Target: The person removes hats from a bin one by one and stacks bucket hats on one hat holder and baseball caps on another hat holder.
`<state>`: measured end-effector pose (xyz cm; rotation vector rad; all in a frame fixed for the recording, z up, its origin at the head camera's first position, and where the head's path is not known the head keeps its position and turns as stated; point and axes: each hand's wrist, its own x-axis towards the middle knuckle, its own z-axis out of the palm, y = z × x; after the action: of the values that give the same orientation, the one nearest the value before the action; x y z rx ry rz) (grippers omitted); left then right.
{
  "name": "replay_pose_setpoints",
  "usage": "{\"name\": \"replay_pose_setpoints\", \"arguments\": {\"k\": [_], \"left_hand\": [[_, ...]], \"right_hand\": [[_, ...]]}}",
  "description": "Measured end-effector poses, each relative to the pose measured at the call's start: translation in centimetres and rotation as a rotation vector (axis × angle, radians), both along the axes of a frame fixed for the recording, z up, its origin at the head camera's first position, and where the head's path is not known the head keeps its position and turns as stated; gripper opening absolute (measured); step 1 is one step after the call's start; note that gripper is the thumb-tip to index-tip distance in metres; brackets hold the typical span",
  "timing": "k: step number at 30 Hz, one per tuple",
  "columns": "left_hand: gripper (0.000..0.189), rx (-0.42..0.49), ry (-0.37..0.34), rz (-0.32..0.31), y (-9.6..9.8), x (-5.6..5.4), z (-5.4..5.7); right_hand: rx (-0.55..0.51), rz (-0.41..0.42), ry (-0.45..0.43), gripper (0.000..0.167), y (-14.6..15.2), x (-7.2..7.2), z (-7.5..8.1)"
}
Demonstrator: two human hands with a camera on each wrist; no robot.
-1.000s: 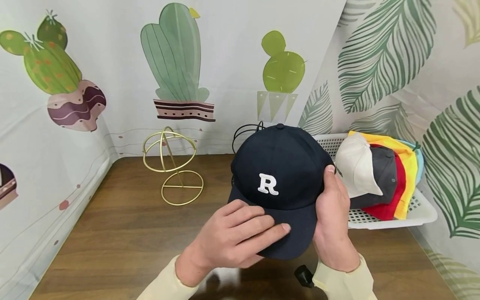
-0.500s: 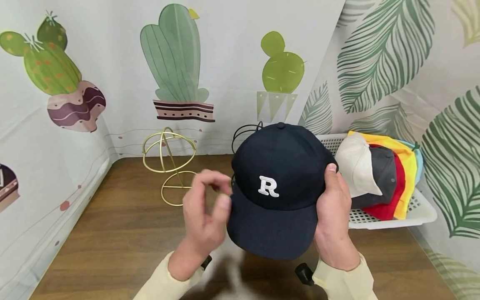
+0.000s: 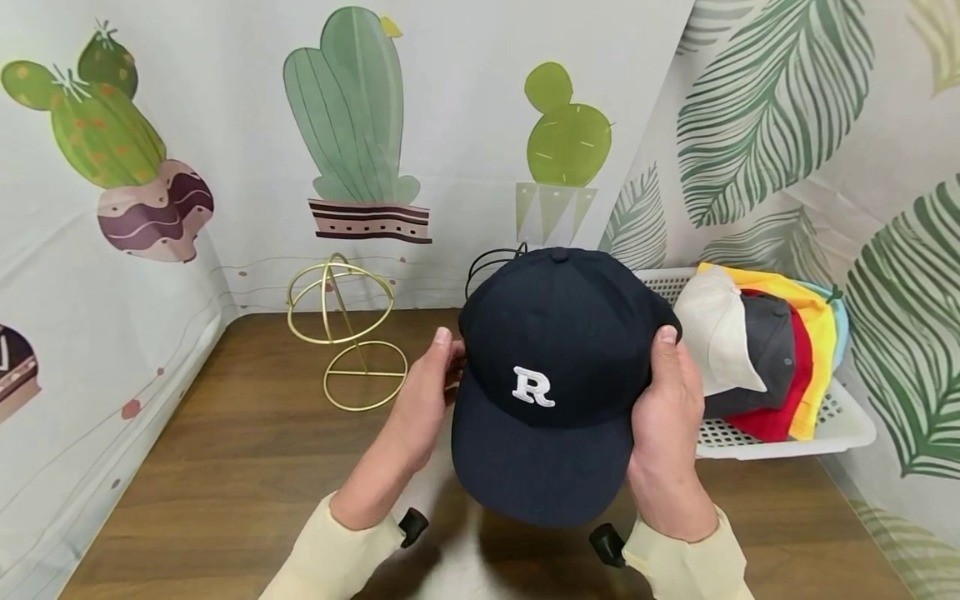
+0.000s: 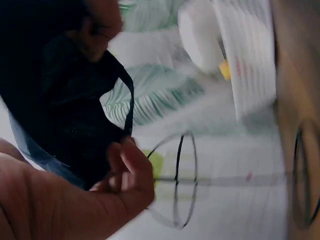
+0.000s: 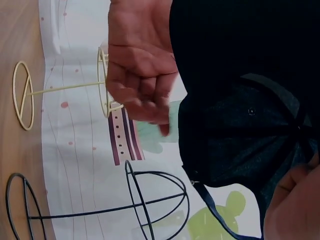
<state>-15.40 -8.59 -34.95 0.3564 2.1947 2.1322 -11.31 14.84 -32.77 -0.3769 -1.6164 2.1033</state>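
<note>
In the head view a navy baseball cap [image 3: 558, 333] with a white letter R on its front is held up over the table, brim toward me. My right hand [image 3: 669, 425] grips its right side, thumb outside and fingers behind. My left hand [image 3: 420, 404] is at the cap's left side, thumb up, its fingers partly hidden. The right wrist view shows that left hand [image 5: 142, 75] with loosely bent fingers, a small gap from the cap. The left wrist view shows its fingers close to the cap's back strap [image 4: 129, 95]; contact there is unclear.
A gold wire hat stand [image 3: 365, 375] stands at the back left of the wooden table [image 3: 247, 467]. A black wire stand [image 5: 150, 205] is behind the cap. To the right, a white plastic basket [image 3: 847, 425] holds several hats, a beige cap [image 3: 708, 325] among them.
My left hand has left the brim, swung out leftward, and come up beside the cap's left side. The cap has tilted slightly; my right hand keeps its grip.
</note>
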Motion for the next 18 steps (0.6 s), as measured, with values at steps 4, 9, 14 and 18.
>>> {"name": "replay_pose_setpoints", "arguments": {"k": [4,9,14,18], "left_hand": [[0.054,0.363,-0.15,-0.064,0.3,-0.3,0.1],[0.041,0.546,-0.107,0.004,0.4,-0.4,-0.2],[0.048,0.524,-0.053,0.043,0.4,-0.4,-0.4],[0.043,0.528,0.016,0.027,0.5,-0.4,-0.5]], "right_hand": [[0.06,-0.011,0.063,0.035,-0.1,-0.3,-0.2],[0.066,0.048,0.185,0.035,-0.5,-0.5,-0.4],[0.024,0.14,0.307,0.036,-0.7,-0.9,-0.8],[0.017,0.199,0.337,0.038,-0.7,-1.4,-1.0]]}}
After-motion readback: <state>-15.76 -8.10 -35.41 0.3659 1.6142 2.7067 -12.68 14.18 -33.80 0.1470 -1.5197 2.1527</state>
